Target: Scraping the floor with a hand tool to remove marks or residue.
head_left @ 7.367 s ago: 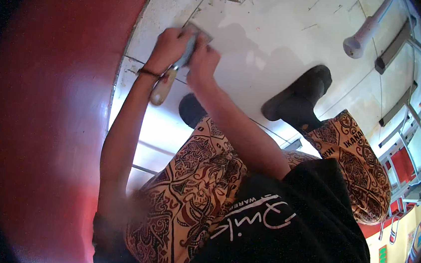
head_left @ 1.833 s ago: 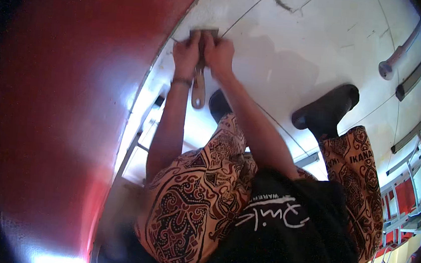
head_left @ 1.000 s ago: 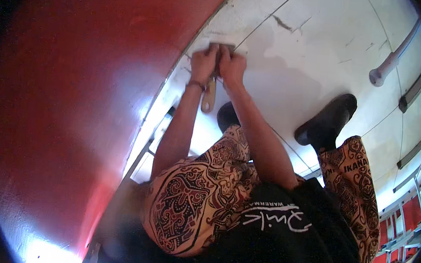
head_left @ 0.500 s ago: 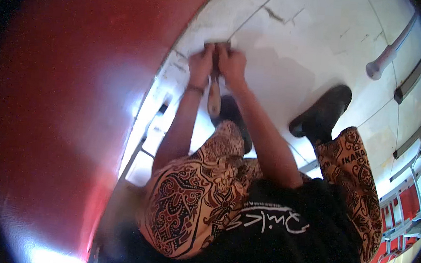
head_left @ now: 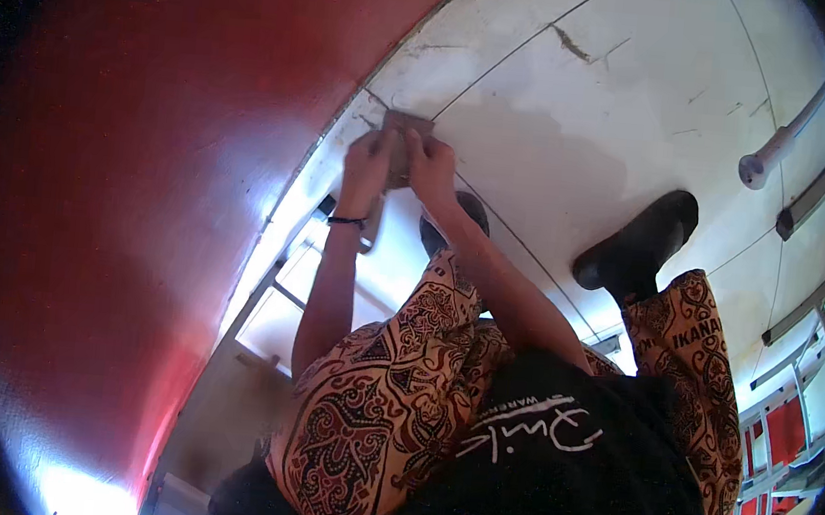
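- Flat brownish rectangular pad (head_left: 406,131), pressed on the white tiled floor (head_left: 583,106) beside the red wall (head_left: 178,139).
- Its long axis cannot be told.
- Left hand (head_left: 367,160) and right hand (head_left: 430,164) both clamp the pad.
- Black shoe (head_left: 642,240) lies right of the pad; a grey pipe (head_left: 780,145) farther right.

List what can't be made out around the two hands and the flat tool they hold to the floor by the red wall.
- Flat tool, head view: both hands cover most of it, so its kind and handle are unclear.
- Left hand and right hand: fingers too small and blurred to tell the grip.
- Floor under the tool: hidden.
- Left shoe: mostly behind the right forearm.
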Action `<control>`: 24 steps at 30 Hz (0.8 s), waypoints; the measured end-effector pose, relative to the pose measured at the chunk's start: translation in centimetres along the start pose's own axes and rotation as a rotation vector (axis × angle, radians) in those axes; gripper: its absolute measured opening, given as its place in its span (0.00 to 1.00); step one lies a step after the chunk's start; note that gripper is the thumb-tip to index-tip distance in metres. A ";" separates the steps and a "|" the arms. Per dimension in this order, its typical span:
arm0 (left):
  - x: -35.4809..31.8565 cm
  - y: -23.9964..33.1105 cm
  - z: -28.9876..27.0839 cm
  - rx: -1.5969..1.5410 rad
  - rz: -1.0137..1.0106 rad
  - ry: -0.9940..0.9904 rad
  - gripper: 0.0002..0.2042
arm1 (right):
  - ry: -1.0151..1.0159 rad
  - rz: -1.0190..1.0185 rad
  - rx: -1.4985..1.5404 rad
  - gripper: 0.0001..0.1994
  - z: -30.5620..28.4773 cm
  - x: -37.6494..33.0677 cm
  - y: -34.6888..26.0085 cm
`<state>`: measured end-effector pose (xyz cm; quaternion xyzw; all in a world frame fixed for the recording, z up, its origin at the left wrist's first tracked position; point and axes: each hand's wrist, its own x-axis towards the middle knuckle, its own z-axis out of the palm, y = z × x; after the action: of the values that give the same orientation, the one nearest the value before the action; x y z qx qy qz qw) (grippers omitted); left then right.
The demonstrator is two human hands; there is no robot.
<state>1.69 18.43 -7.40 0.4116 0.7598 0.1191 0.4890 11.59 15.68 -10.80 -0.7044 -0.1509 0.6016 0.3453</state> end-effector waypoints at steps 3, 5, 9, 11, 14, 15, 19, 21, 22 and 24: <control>1.3 -0.7 -3.5 0.257 0.061 0.047 0.20 | -0.059 0.025 0.109 0.19 3.9 0.0 -0.6; 2.7 0.0 -4.9 0.518 0.164 0.021 0.19 | -0.057 0.140 0.212 0.17 5.5 0.2 -1.3; 2.5 2.4 -5.4 0.616 0.168 0.018 0.18 | -0.071 0.167 0.353 0.18 5.0 -1.5 -1.7; 0.3 2.8 -5.1 0.584 0.191 0.033 0.17 | -0.210 0.198 0.556 0.19 3.7 -3.1 -1.4; -3.4 1.8 -5.3 0.630 0.014 0.044 0.16 | -0.431 0.339 0.344 0.19 1.9 -5.6 -0.5; -4.4 1.0 -5.7 0.611 0.075 0.003 0.16 | -0.435 0.290 0.358 0.19 1.1 -5.9 -0.1; -5.4 -2.3 -8.5 0.494 -0.146 0.037 0.15 | -0.818 0.394 -0.107 0.16 -1.0 -6.4 1.7; -4.4 -3.6 -9.8 0.759 0.042 0.072 0.16 | -0.864 0.327 -0.184 0.14 -1.3 -6.2 2.3; -3.9 -4.1 -10.3 0.758 0.209 0.133 0.17 | -0.859 0.308 -0.175 0.14 -1.3 -6.1 2.6; -2.5 -4.5 -10.2 0.825 0.350 0.262 0.16 | -0.803 0.262 -0.173 0.14 -1.2 -5.9 2.9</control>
<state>-8.71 15.92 -3.39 0.6752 0.7181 -0.0617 0.1570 10.76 9.54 -8.36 -0.4541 -0.2324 0.8518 0.1193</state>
